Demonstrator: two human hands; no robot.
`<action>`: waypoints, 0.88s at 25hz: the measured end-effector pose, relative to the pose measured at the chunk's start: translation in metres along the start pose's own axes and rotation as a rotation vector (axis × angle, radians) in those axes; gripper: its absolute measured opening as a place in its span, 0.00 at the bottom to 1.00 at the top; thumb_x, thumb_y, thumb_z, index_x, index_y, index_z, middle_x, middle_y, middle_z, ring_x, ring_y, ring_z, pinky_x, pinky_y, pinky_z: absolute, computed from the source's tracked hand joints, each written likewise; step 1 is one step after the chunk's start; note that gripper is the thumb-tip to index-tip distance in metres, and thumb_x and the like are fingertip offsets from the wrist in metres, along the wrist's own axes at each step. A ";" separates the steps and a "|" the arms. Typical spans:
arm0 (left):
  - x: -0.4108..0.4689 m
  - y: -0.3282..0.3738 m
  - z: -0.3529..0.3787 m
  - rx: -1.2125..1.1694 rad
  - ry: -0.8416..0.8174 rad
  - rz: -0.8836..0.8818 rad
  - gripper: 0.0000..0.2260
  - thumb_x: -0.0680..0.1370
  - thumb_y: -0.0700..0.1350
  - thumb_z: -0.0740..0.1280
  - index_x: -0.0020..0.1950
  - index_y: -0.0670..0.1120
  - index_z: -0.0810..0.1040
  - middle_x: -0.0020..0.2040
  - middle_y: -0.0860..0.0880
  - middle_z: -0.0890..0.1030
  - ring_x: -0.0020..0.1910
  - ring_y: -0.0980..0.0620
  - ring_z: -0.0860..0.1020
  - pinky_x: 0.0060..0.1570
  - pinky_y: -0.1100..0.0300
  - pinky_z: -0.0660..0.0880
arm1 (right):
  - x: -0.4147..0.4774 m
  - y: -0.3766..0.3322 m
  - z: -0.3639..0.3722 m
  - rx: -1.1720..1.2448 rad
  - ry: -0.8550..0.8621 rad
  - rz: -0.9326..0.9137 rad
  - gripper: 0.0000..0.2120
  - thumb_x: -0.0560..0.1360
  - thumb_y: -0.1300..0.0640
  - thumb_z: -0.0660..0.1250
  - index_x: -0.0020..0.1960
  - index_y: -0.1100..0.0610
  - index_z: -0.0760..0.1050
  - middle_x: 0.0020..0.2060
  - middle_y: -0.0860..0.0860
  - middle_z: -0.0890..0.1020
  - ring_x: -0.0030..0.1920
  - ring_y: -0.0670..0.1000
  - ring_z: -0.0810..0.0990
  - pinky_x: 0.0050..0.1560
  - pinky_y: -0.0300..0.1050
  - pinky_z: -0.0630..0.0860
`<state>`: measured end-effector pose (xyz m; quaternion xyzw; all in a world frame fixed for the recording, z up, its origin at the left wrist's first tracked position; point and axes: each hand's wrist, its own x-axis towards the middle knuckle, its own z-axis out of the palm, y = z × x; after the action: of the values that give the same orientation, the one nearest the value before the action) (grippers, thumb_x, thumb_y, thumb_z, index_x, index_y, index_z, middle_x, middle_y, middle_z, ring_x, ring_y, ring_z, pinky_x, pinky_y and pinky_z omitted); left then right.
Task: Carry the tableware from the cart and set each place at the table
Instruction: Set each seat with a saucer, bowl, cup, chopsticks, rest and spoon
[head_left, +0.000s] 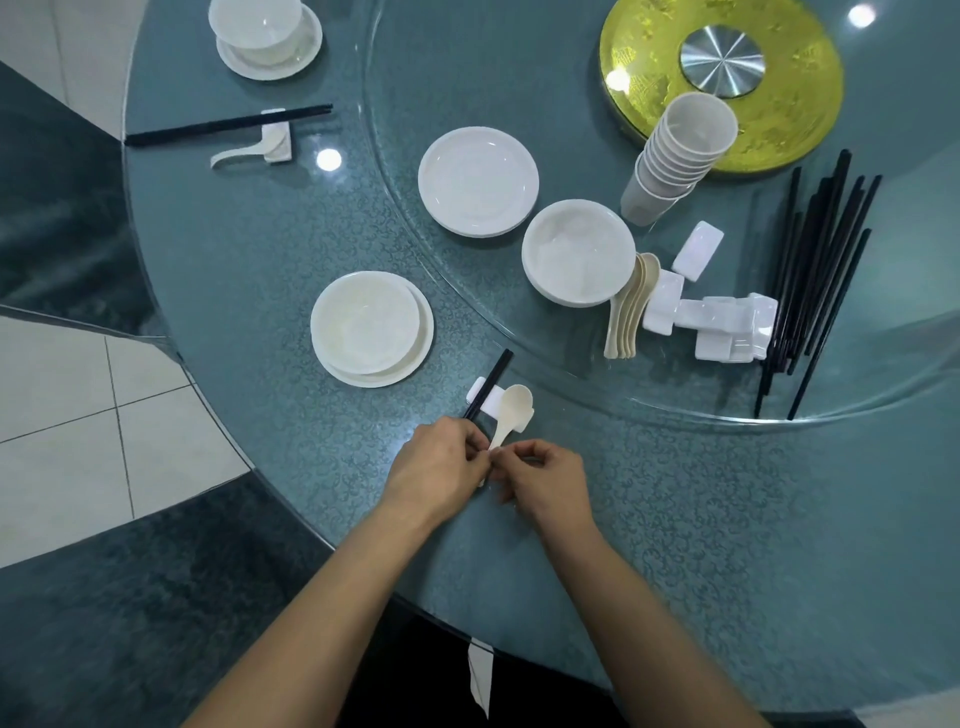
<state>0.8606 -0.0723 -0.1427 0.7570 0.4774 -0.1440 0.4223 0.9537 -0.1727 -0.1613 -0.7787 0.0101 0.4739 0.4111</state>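
Observation:
At the near place setting, a white bowl on a plate (371, 330) sits left of a white rest (477, 391) that carries black chopsticks (491, 382) and a cream spoon (511, 410). My left hand (441, 467) grips the near ends of the chopsticks. My right hand (545, 480) pinches the spoon's handle end, fingertips meeting those of my left hand. A second setting lies at the far left: bowl on plate (265, 39), chopsticks (228, 124), rest with spoon (260, 150).
On the glass turntable (571, 405) stand a stack of plates (478, 182), a stack of bowls (577, 252), nested cups (675, 161), spare spoons (631, 312), several white rests (717, 322) and a bundle of black chopsticks (810, 280). A yellow disc (649, 47) marks the centre.

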 end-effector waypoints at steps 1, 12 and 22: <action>-0.001 0.001 -0.001 0.038 0.010 0.003 0.05 0.75 0.49 0.69 0.47 0.54 0.84 0.41 0.55 0.85 0.47 0.52 0.83 0.51 0.54 0.79 | -0.001 0.001 0.000 -0.010 -0.002 0.002 0.05 0.74 0.61 0.73 0.40 0.60 0.82 0.28 0.51 0.84 0.23 0.46 0.78 0.25 0.35 0.70; -0.007 0.004 -0.004 0.081 0.057 0.046 0.07 0.77 0.50 0.67 0.51 0.54 0.84 0.47 0.54 0.86 0.52 0.49 0.83 0.54 0.50 0.80 | -0.007 0.005 -0.003 -0.049 0.035 -0.023 0.07 0.74 0.57 0.73 0.39 0.58 0.81 0.29 0.51 0.84 0.24 0.47 0.78 0.32 0.41 0.73; -0.010 0.015 -0.011 0.065 0.117 0.078 0.07 0.77 0.48 0.66 0.50 0.53 0.84 0.46 0.55 0.86 0.50 0.49 0.83 0.51 0.51 0.79 | -0.008 -0.018 -0.018 0.008 0.079 -0.093 0.05 0.74 0.59 0.72 0.40 0.57 0.81 0.29 0.50 0.84 0.25 0.46 0.78 0.33 0.41 0.74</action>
<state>0.8665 -0.0729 -0.1221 0.7955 0.4663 -0.0986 0.3741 0.9698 -0.1751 -0.1400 -0.7947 -0.0081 0.4231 0.4352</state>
